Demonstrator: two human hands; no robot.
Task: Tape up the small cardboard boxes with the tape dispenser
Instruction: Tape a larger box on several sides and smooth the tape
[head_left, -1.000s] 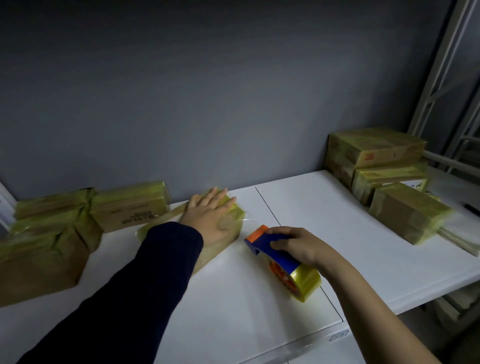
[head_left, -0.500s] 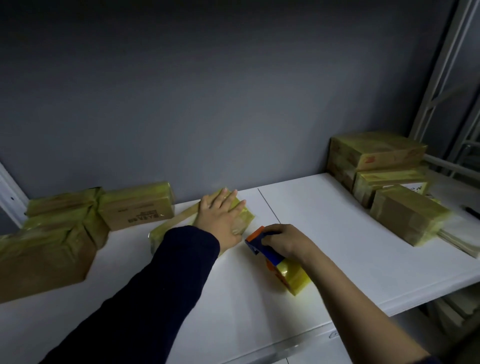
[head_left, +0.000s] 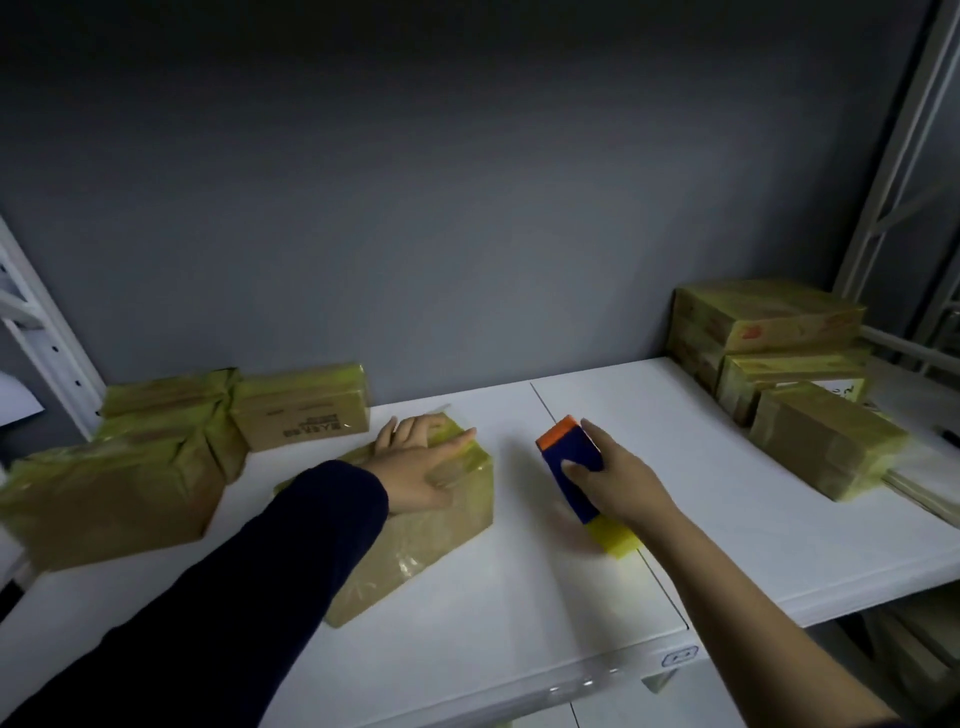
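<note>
On shelf (head_left: 524, 603), flat left hand (head_left: 417, 469) presses box (head_left: 418, 553); right hand (head_left: 619, 484) grips tape dispenser (head_left: 567, 453).

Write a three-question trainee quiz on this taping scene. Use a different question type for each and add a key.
1. True or false: the right hand grips the dispenser.
2. The left hand lies flat on: A) the middle box B) the dispenser C) nothing.
3. Fill in: the dispenser's far tip is coloured ___.

Key: 1 true; 2 A; 3 orange.
</note>
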